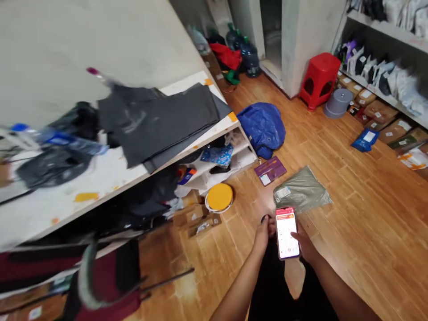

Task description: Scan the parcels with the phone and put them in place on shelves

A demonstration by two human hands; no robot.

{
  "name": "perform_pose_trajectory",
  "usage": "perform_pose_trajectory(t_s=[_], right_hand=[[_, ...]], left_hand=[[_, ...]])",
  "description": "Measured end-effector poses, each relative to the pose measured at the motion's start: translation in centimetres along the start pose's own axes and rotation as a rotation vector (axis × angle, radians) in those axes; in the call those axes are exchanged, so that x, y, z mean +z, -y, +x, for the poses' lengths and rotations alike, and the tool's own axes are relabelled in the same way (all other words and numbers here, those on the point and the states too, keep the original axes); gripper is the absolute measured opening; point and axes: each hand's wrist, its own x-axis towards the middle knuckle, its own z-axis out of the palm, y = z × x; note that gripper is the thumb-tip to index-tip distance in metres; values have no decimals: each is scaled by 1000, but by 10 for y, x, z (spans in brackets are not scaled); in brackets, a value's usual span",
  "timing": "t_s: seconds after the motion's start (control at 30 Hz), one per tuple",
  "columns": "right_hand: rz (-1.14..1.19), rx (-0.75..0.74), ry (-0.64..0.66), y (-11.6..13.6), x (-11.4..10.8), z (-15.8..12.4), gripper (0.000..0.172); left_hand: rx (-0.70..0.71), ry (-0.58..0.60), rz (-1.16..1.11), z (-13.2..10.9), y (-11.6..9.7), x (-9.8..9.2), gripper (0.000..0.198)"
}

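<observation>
A smartphone (pixel 286 234) with a lit white and red screen is held upright in front of my lap. My right hand (pixel 305 243) grips its right edge, the thumb lying over the screen. Just left of the phone, my left hand (pixel 265 232) is closed, with a small black rounded thing (pixel 265 218) showing at its fingers; its kind I cannot make out. Beyond the phone, a grey-green plastic-wrapped package (pixel 304 191) with a white label lies on the floor. A purple flat packet (pixel 270 170) lies past it.
Dark folded clothes (pixel 170 118) cover part of a white table (pixel 110 187) at left. A yellow-topped round stool (pixel 220 197), blue bag (pixel 262 127), red stool (pixel 320 79) and grey bin (pixel 338 102) stand around the wooden floor. Shelves (pixel 384 31) hold packages at right.
</observation>
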Motion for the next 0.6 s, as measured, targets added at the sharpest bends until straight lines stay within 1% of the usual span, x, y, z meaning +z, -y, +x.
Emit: perform_pose_trajectory(t_s=[0.07,0.13,0.2,0.23,0.3,0.33,0.37,0.4,0.43,0.47,0.5,0.57,0.6], right_hand=[[43,2,-67,-20,0,37,59],[75,3,-108,-45,-6,74,62],[106,18,-128,-74,-16,111,65],[118,31,-130,-90,-22,129,64],[134,50,-132,-119,-35,162,60],[144,51,-142,-134,-42,177,58],[155,50,-159,-148,-49,192,57],[164,43,-187,-161,-55,206,57],[170,29,-223,-174,-61,220,55],[171,10,-260,-187,-67,233,53],[169,-11,-291,-199,-71,245,50],[167,-46,-343,-225,-78,269,44],[182,-58,-378,-238,-80,281,45]], left_hand=[[-131,-69,-21,53,-1,-16,51],[-230,-215,-73,103,10,-29,34],[-274,-362,-122,144,32,-37,23],[-285,-414,-135,160,45,-39,21],[-269,-557,-185,186,69,-38,19],[-214,-645,-216,194,78,-36,21],[-114,-730,-246,201,84,-33,23],[23,-802,-275,206,86,-30,26],[187,-846,-293,209,85,-27,28],[358,-831,-295,213,81,-25,31],[494,-794,-293,216,76,-24,32],[656,-699,-255,226,66,-28,34],[667,-643,-230,234,63,-33,35]])
